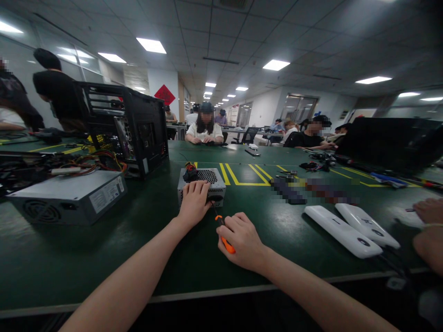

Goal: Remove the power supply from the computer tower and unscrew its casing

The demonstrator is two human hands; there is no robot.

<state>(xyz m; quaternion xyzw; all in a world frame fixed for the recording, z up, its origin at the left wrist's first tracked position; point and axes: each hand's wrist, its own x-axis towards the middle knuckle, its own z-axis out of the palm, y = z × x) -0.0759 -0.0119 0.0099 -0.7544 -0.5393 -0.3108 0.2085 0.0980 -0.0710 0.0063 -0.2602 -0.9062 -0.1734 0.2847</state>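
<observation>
A small grey metal computer power supply with a perforated face and a bundle of coloured wires on top sits on the green table in front of me. My left hand holds it, fingers curled over its near edge. Wrapped round the handle of an orange and black screwdriver is my right hand. The screwdriver's thin shaft slants up towards the near side of the power supply, just right of my left hand. Whether its tip sits in a screw is too small to tell.
A larger power supply and an open black computer case stand left. To the right lie two white power banks with cables, and a black monitor-like panel stands behind. Another person's hand shows at the right edge.
</observation>
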